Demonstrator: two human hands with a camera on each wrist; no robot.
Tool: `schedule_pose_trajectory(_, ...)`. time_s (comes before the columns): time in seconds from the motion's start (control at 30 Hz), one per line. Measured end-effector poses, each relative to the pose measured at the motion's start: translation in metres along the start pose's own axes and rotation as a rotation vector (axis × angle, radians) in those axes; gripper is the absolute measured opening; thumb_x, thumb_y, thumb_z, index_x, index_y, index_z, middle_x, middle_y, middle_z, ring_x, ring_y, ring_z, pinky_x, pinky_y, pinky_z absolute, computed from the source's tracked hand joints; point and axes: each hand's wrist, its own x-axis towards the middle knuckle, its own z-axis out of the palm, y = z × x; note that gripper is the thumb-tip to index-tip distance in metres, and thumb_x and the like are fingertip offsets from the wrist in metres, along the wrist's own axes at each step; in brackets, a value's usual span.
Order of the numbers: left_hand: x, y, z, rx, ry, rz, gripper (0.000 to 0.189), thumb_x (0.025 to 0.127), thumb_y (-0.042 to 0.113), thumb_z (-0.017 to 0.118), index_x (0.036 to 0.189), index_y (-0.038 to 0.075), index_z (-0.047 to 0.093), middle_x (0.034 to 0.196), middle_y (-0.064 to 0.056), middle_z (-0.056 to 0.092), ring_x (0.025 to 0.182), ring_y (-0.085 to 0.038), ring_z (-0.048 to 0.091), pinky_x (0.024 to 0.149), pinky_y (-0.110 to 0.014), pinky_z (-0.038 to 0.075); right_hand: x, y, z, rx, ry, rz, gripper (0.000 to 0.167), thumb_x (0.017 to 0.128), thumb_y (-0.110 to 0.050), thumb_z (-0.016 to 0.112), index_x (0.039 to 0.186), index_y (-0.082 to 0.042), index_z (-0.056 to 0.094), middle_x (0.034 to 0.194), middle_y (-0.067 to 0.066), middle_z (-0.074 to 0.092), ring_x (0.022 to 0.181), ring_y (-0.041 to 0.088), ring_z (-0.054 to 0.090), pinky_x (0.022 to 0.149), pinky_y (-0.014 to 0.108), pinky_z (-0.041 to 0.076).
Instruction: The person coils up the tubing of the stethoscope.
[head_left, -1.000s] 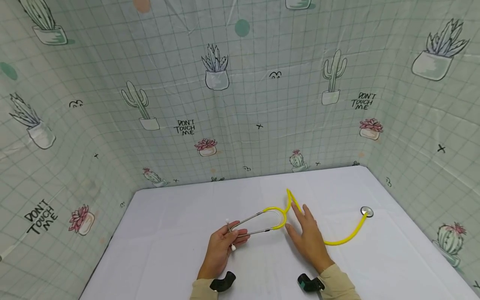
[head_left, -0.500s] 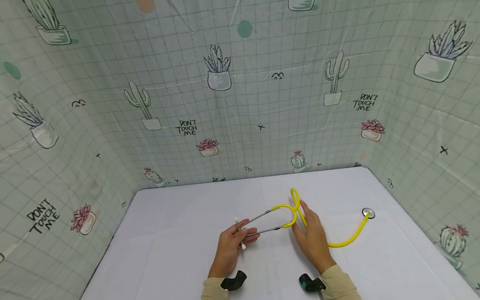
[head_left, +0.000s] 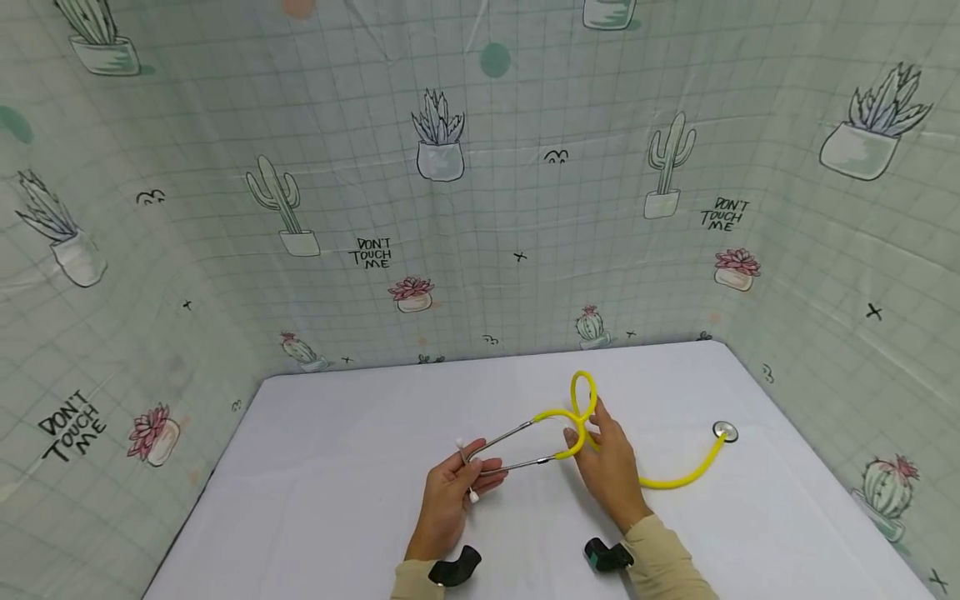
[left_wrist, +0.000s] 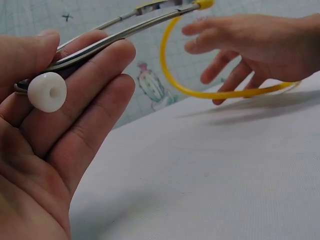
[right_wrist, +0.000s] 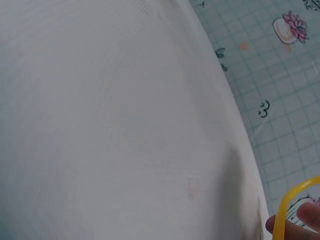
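Observation:
A stethoscope with yellow tubing [head_left: 678, 482] is spread between both hands above a white table. My left hand [head_left: 447, 504] holds the silver ear tubes near their ends, thumb on top and fingers beneath. One white ear tip [left_wrist: 47, 92] shows large in the left wrist view. My right hand [head_left: 613, 475] is beside the yellow fork and the upright loop of tubing [head_left: 585, 377], its fingers loosely spread around the tube. From the left wrist view the right fingers look unclenched; firm contact cannot be made out. The round chestpiece [head_left: 725, 431] lies on the table at the right.
The white-covered table [head_left: 337, 483] is bounded at the back and sides by hanging grid-patterned cloth [head_left: 517, 208] printed with cacti. A black wrist mount [head_left: 455, 567] is at the left wrist, another black mount [head_left: 606, 555] at the right.
The tubing beyond the fork has risen into a rounder loop. My right hand has come in closer to the fork, while my left hand keeps hold of the ear tubes.

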Motion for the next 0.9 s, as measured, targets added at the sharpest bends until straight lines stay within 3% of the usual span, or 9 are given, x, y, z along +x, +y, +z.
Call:
schedule_pose_trajectory(0.13, -0.001, -0.002, -0.001, -0.018, -0.001, 0.004, 0.055, 0.105, 0.012, 0.053, 0.148, -0.014, 0.031, 0.124, -0.038, 0.058, 0.107, -0.03, 0.069, 0.096, -0.045, 0.051, 0.001, 0.001, 0.001, 0.017, -0.037, 0.058, 0.084, 0.096, -0.04, 0.069, 0.158, -0.006, 0.023, 0.131, 0.022, 0.055, 0.114, 0.038, 0.063, 0.096, 0.052, 0.05)
schedule_pose_trajectory(0.33, -0.001, -0.002, -0.004, -0.072, 0.037, 0.008, 0.048, 0.107, 0.002, 0.042, 0.149, -0.014, 0.028, 0.123, -0.036, 0.06, 0.104, -0.03, 0.07, 0.096, -0.045, 0.051, 0.007, 0.0, -0.001, 0.028, -0.081, 0.105, 0.082, 0.097, -0.039, 0.066, 0.157, -0.005, 0.022, 0.131, 0.023, 0.057, 0.117, 0.04, 0.062, 0.095, 0.052, 0.051)
schedule_pose_trajectory(0.57, -0.002, 0.002, -0.007, -0.146, 0.076, 0.008, 0.057, 0.105, 0.012, 0.053, 0.15, -0.014, 0.027, 0.119, -0.027, 0.066, 0.103, -0.028, 0.071, 0.097, -0.046, 0.05, 0.017, -0.003, -0.008, -0.032, -0.174, 0.115, 0.078, 0.099, -0.038, 0.06, 0.156, -0.003, 0.021, 0.13, 0.023, 0.059, 0.12, 0.039, 0.059, 0.098, 0.053, 0.048)
schedule_pose_trajectory(0.8, -0.003, 0.005, -0.008, -0.181, 0.079, 0.018, 0.056, 0.107, 0.011, 0.05, 0.151, -0.014, 0.025, 0.119, -0.024, 0.067, 0.104, -0.028, 0.07, 0.099, -0.046, 0.049, 0.028, -0.009, -0.017, -0.088, -0.187, 0.084, 0.08, 0.1, -0.04, 0.059, 0.156, -0.001, 0.018, 0.136, 0.027, 0.056, 0.128, 0.043, 0.051, 0.103, 0.059, 0.041)
schedule_pose_trajectory(0.9, -0.002, 0.006, -0.009, -0.188, 0.095, 0.014, 0.061, 0.105, 0.016, 0.055, 0.151, -0.013, 0.026, 0.119, -0.023, 0.067, 0.105, -0.028, 0.07, 0.099, -0.045, 0.049, 0.033, -0.013, -0.02, -0.115, -0.156, 0.013, 0.078, 0.1, -0.037, 0.06, 0.157, -0.004, 0.019, 0.138, 0.028, 0.054, 0.127, 0.044, 0.051, 0.101, 0.061, 0.042)
